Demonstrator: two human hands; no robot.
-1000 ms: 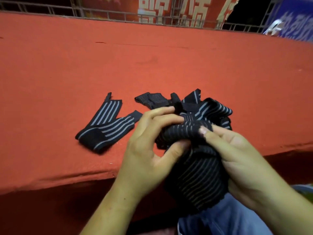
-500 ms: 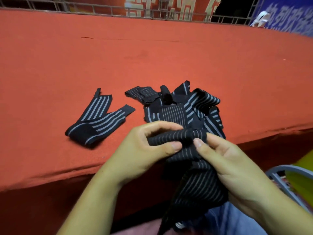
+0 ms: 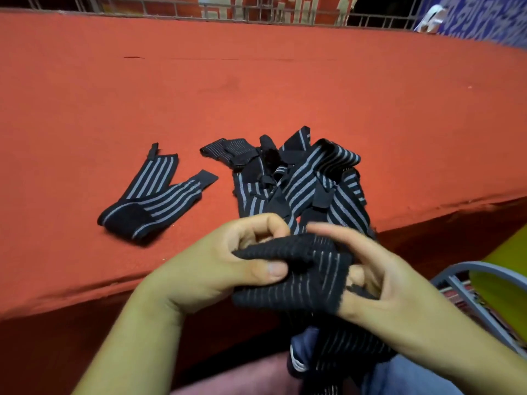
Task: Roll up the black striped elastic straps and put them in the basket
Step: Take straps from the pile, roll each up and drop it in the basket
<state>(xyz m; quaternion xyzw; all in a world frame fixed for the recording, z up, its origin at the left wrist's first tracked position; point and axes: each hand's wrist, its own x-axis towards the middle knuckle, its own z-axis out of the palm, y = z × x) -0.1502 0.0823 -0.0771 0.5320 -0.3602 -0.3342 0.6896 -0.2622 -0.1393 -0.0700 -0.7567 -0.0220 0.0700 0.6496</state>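
Two hands meet at the near edge of the table, both on one black striped elastic strap (image 3: pixel 299 270). The left hand (image 3: pixel 219 266) pinches the strap's rolled end, thumb pressed flat on its near face and fingers curled over the top. The right hand (image 3: pixel 399 297) holds the same roll from the right: its index finger, blurred, lies along the top, and the other fingers are tucked under the fabric, one fingertip showing through a gap. The loose tail of the strap hangs down from the roll, past the table edge, onto blue denim (image 3: pixel 413 377) at the bottom of the view.

Just beyond the hands, on the red tablecloth (image 3: pixel 256 95), lies a tangled pile of straps (image 3: pixel 310 178), black with grey stripes, overlapping one another. To the left of the pile and apart from it rests a folded strap (image 3: pixel 154 198), bent into a V with its two ends pointing far.

At the right edge, below table level, a grey metal frame (image 3: pixel 467 283) shows beside something yellow; whether it is the basket cannot be told. A metal railing (image 3: pixel 256 12) runs along the far side, with a blue banner (image 3: pixel 484 21) at far right.
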